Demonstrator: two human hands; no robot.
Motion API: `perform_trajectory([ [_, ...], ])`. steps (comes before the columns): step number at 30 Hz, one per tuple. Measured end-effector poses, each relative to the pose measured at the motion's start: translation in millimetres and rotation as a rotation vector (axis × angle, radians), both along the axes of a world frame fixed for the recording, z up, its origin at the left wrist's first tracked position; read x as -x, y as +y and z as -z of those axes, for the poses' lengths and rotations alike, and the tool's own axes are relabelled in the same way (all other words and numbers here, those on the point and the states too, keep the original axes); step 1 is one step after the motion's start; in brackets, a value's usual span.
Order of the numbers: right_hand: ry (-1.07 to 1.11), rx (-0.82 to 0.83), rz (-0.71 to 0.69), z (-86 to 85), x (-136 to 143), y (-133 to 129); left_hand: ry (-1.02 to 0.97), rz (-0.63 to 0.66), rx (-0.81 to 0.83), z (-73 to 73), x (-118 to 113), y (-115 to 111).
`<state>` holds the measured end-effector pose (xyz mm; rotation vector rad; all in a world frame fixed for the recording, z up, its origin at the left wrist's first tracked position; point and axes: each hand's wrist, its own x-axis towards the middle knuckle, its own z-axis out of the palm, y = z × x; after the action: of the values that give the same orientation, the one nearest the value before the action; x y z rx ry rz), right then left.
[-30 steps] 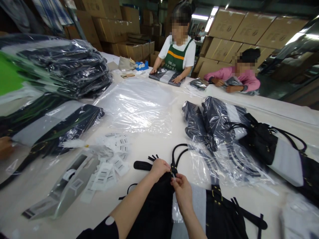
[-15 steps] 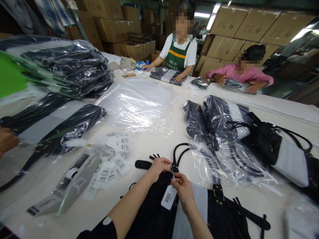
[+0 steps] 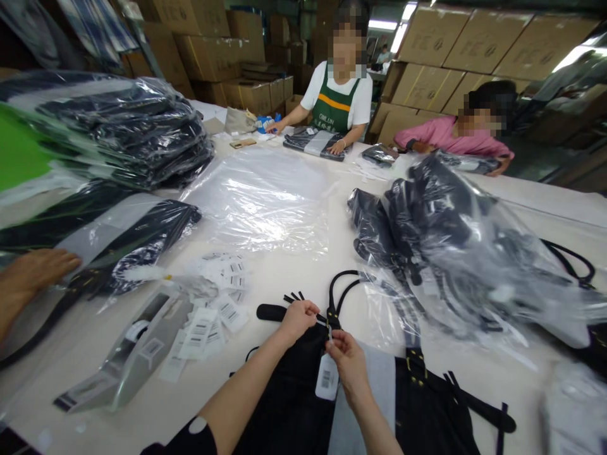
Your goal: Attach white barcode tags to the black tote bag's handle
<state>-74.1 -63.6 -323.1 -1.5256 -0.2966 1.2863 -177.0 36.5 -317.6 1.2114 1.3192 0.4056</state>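
At the near edge of the table [image 3: 294, 253] we pinch the thin string of a white tag [image 3: 327, 380] between both hands: our left hand [image 3: 298, 319] is closed on it beside the handle [image 3: 339, 292] of the black bag [image 3: 303, 404], and our right hand [image 3: 349, 365] is closed just below, the tag hanging under its fingers. The bag looks soft and floppy, the tag light and stiff; we judge the string is best held close to the handle. We count one tag in hand, one tape dispenser [image 3: 128, 351] at the near left, and two co-workers at the far edge.
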Motion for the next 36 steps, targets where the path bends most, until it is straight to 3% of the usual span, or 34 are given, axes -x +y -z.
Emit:
perform_trajectory([
  [6, -0.002, 0.008, -0.02, -7.6, 0.4, 0.4, 0.135, 0.139, -0.088, -4.6, -0.5, -0.6],
  [12, 0.003, 0.011, -0.018, -10.5, 0.6, 0.8, 0.172, 0.195, -0.109, -5.2, -1.1, -1.6],
  [36, 0.019, -0.008, -0.014, -6.9, -0.4, -1.5, 0.565, 0.23, -0.155, -10.2, -25.4, -4.3],
])
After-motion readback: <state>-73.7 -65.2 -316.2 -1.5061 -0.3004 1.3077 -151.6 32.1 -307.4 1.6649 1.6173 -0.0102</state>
